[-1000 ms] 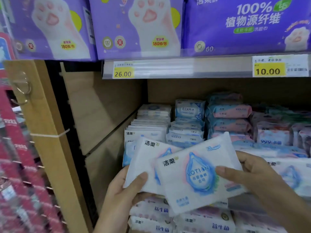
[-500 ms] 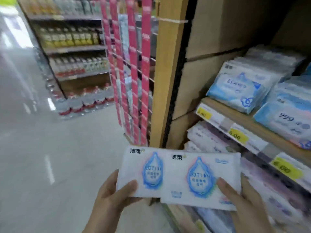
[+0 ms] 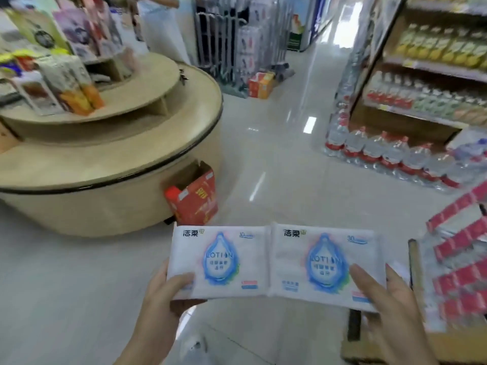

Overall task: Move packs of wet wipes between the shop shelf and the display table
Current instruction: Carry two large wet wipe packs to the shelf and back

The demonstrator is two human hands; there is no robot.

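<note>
1. Packs of wet wipes, two of them, are lying side by side and touching along their inner edges, well short of the round counter [image 3: 110, 164]: a left pack [image 3: 220, 262] and a right pack [image 3: 325, 264], both white with a blue drop print.
2. The left hand [image 3: 160, 299] is gripping the left pack at its outer lower corner, thumb lying on the face; the fingers beneath are hidden by the pack.
3. The right hand [image 3: 387, 301] is gripping the right pack at its outer edge, thumb on top, with the rest of the fingers mostly hidden behind it.
4. The counter is sitting up and to the left of the packs, its far side cut off by the frame edge; goods on its upper tiers are blurring too much to read.
5. A red carton [image 3: 193, 198] is standing on the floor against the counter's base, just beyond the left pack.
6. Bottled water [image 3: 390, 154] is lining the floor far to the right of the counter, smeared by motion.
7. A rack of red-striped items [image 3: 458, 272] is showing to the right of the right pack, partly cropped.
</note>
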